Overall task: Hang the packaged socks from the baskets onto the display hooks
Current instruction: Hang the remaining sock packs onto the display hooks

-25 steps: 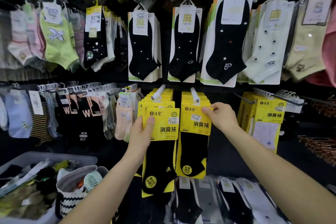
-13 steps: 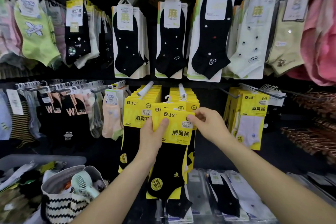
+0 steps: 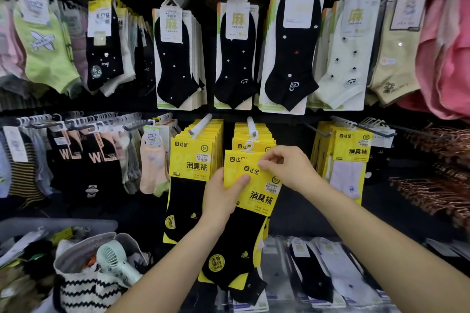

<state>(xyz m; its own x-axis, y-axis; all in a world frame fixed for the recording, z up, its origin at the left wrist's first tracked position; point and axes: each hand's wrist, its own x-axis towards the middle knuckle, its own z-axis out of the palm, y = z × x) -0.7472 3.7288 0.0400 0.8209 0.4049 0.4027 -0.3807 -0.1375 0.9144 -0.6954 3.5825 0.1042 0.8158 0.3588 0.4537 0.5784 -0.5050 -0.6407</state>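
- The grey basket (image 3: 58,223) lies below the lower left edge of the display wall. It holds more stock, but this step needs nothing from it.
- The left hook (image 3: 201,125), in the wall's middle row, already carries a full stack of matching packs.
- The left hand (image 3: 221,201) grips the yellow pack (image 3: 259,193) by its left edge, thumb across the front and the other fingers hidden behind. Its best job is to steady the weight from below, not to steer.
- The yellow pack is tilted and held in front of the right-hand stack, not yet on any hook. A second pack seems to sit behind it, its white hanger loop (image 3: 250,147) showing on top.
- The right hand (image 3: 290,170) pinches the front pack's top corner between thumb and fingertips. It should level the card first, so that the loop faces the hook squarely.
- The right hook (image 3: 251,126) ends just above both hands. The loop should go over its white tip and then slide back, printed side outward.
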